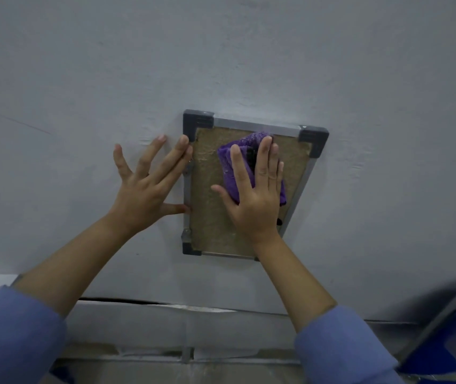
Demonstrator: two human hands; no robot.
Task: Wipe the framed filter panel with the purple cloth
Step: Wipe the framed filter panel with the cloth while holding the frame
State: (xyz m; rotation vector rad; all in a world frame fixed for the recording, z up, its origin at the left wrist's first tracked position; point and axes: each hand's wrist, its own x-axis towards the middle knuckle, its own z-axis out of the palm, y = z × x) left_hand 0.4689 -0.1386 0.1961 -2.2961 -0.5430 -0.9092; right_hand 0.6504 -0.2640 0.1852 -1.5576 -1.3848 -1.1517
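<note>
The framed filter panel lies flat on the grey desk, purple cloth pressed under the right hand, fingers spread flat, while the left hand, fingers splayed, braces its left edge; uneven pressure might skid the frame.

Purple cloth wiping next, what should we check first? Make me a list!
1. Purple cloth under the right hand: ok.
2. Cloth on the tan filter mesh, not the frame: ok.
3. Left hand bracing the panel's left frame edge: ok.
4. Panel lying flat on the grey table: ok.
5. Mesh already clean under the cloth: cannot tell.
</note>
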